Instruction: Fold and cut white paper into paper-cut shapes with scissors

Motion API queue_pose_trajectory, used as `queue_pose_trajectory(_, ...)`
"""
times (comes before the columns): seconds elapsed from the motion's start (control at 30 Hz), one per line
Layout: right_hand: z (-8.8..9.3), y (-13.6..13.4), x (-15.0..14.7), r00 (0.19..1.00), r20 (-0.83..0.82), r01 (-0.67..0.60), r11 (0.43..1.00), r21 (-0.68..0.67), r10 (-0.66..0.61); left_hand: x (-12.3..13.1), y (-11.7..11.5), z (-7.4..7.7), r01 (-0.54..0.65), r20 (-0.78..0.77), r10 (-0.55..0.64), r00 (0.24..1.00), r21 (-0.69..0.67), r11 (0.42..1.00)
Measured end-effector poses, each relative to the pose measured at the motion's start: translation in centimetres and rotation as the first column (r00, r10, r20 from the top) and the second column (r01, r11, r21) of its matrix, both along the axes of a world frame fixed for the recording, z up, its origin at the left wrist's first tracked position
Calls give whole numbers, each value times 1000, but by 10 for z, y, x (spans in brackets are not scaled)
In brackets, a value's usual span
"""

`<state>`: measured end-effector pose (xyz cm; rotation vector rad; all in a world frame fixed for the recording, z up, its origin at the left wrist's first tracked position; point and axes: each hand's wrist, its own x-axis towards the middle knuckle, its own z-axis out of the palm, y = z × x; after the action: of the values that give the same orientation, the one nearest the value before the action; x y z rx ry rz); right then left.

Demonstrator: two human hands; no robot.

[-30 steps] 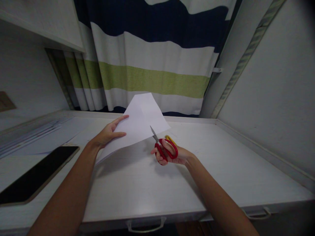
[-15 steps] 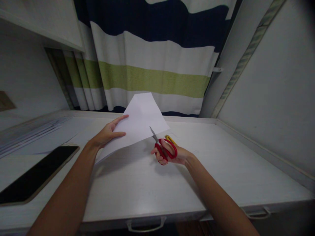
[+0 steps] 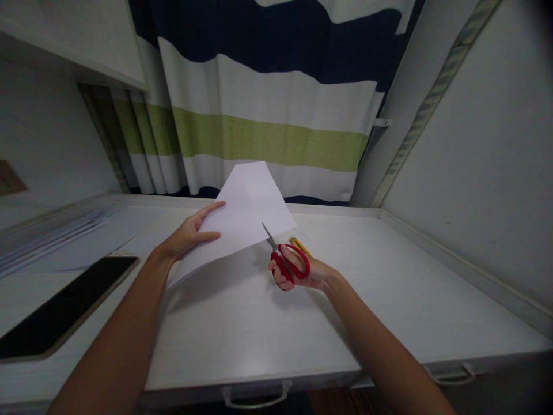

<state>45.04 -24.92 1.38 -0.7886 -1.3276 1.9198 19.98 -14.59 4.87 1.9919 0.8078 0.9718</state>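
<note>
Here, looking down over a pale desk with both hands out in front. Found the left hand pinching a white sheet of paper by its left edge, thumb on top, fingers laid along the sheet. Noted the paper as lifted off the desk at its far end, tilted up toward the striped curtain, with the near corner drooping to the desk surface. Found the right hand clenched around red-handled scissors, fingers through the loops. Cannot tell how far apart the blades stand; thin and dark against the paper, seemingly close together. Recording the key relation: scissors placed right of the paper and lower than its right edge, long axis running from the handles up and to the left, tip meeting the lower right edge of the sheet. Marking the right hand as nearer that edge, the left hand as well apart on the opposite side. Also seen: a small yellow thing just behind the scissor handles, a dark phone flat at the left, a drawer handle under the front edge
</note>
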Motion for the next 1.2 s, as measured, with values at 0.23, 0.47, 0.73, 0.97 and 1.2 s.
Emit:
queue_pose_trajectory(0.23, -4, 2, 0, 1000, -28, 5, 1000, -7, -6, 0, 0, 0, -2, -11, 2, 1000, -27, 1000)
queue_pose_trajectory(0.47, 7, -4, 14, 982, 187, -13, 991, 132, -12, -7, 4, -1, -77, 52, 79, 995, -51, 996)
queue_pose_trajectory(0.73, 5, 13, 62, 24, 751, 399, 695, 598, -660, -8, 3, 1, -110, 82, 110, 991, -7, 994)
queue_pose_trajectory(0.97, -24, 22, 82, -246, 742, 432, 615, 660, -623, 6, -7, 4, -40, 135, 46, 990, -47, 998)
queue_pose_trajectory(1.2, -11, 14, 75, -241, 630, 466, 481, 742, -738, 19, -21, 10, -23, 211, 35, 977, -61, 998)
